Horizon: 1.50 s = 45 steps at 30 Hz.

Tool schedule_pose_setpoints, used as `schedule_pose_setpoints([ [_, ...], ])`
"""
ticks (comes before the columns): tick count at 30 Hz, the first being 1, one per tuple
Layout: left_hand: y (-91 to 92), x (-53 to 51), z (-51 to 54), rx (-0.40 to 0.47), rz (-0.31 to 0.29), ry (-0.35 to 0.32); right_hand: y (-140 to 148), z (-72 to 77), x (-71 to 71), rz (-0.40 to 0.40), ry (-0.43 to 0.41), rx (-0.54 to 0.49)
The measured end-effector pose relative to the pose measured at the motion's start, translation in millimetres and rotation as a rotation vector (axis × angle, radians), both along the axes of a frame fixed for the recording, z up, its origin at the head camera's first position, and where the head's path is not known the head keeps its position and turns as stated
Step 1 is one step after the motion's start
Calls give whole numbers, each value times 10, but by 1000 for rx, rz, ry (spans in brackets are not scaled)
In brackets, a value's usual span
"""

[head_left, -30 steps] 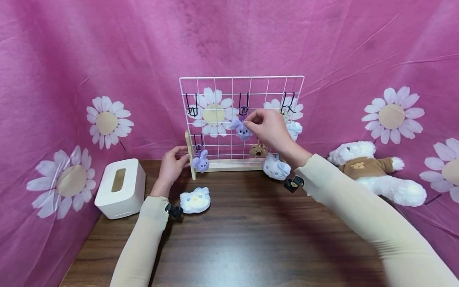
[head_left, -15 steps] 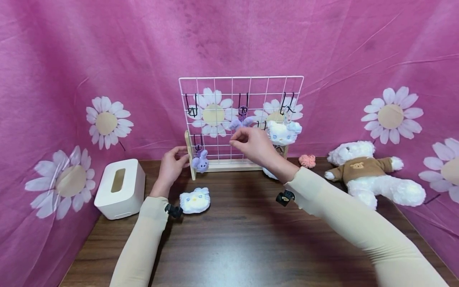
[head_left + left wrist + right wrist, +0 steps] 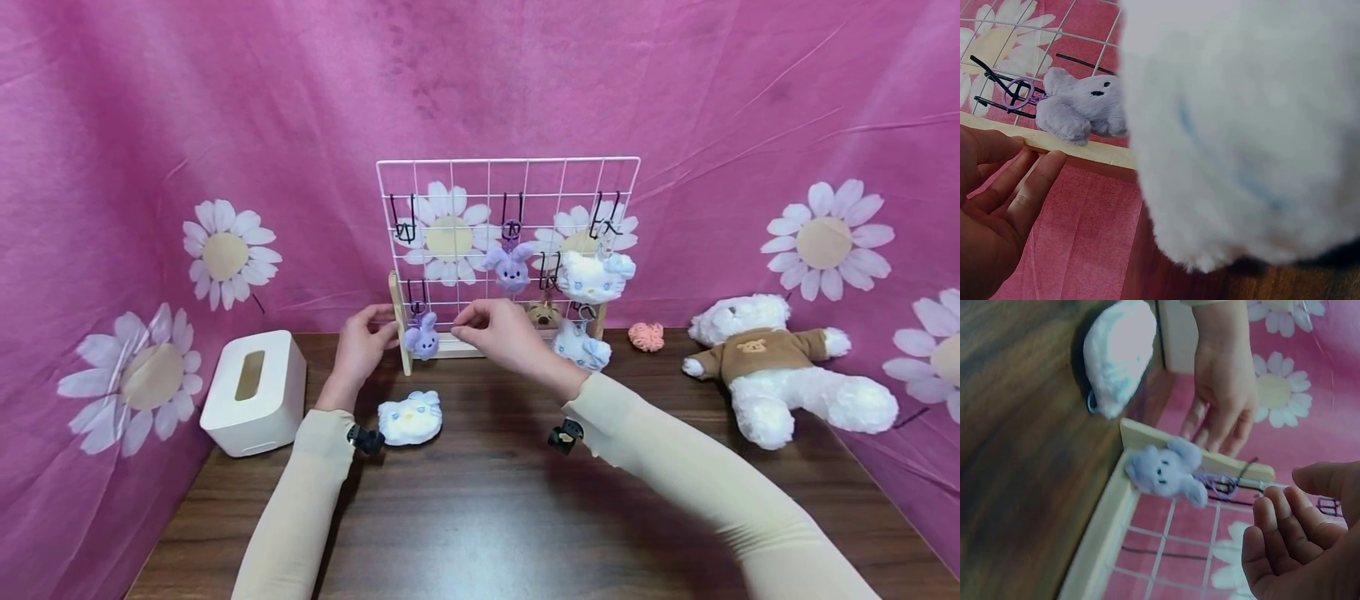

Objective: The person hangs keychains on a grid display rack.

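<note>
A white wire grid rack (image 3: 510, 159) stands on the table with black hooks. My left hand (image 3: 358, 346) pinches its left wooden upright (image 3: 1100, 152) between thumb and fingers. A small purple bunny plush keychain (image 3: 422, 337) hangs by its ring from the lower left hook. Just right of that bunny is my right hand (image 3: 506, 333), apart from it; its fingers are loosely bent and nothing is in them (image 3: 1304, 537). Another purple bunny keychain (image 3: 512, 268) hangs at the top middle. In front of the rack lies a white cat plush (image 3: 410, 419), its blurred fur filling much of the left wrist view.
Two white cat plushes (image 3: 595, 278) and a brown bear plush (image 3: 543, 316) hang on the right side of the rack. Farther right are a pink knotted item (image 3: 646, 336) and a teddy bear (image 3: 772, 350). A white tissue box (image 3: 258, 392) stands at left, before a pink flowered cloth.
My right hand has left the top middle bunny and moved down and left toward the lower left bunny. The left hand stays on the upright.
</note>
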<state>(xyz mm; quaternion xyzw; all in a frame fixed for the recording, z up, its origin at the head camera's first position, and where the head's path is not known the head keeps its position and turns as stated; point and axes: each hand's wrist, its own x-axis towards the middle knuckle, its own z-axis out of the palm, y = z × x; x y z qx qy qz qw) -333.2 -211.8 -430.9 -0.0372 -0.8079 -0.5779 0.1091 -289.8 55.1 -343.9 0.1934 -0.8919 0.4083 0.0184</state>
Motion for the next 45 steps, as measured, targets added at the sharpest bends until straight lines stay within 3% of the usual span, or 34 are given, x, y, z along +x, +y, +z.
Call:
schedule_pose_setpoints([
  [13,4,0,5,-8,3,0,-360,-508,-87,110,-136,-64],
  [24,-6,-11,-2,-3,-2,7,-639,-874,-265,166,-207,52],
  [34,-2,-11,11,14,-1,16,-824,-936,-333,176,-238,133],
  [45,4,-18,-7,19,3,19,-805,-1056,-326,169,-253,202],
])
